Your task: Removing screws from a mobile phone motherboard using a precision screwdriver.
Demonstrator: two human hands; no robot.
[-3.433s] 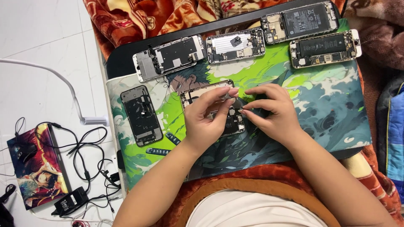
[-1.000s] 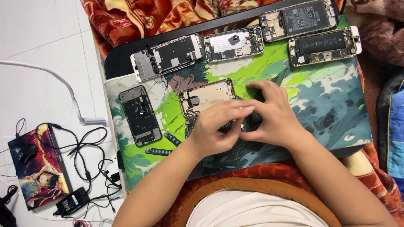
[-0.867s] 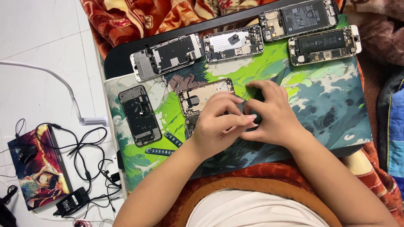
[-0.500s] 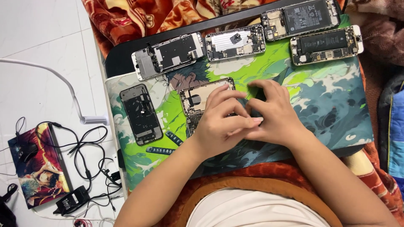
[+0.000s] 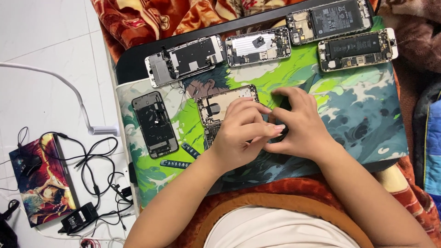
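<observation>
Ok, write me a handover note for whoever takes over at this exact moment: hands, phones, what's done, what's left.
Left hand: fingers curled over the opened phone at the mat's centre; what they pinch is hidden.
Right hand: pressed against the left, covering the phone's right end; grip hidden too.
Elsewhere: a dark phone shell lies left on the mat, untouched. Four more opened phones line the top edge, two showing batteries. Cables and a charger lie on the floor, left.
Done: every phone is open.
Left: the centre phone is in hand; its progress cannot be judged.
</observation>
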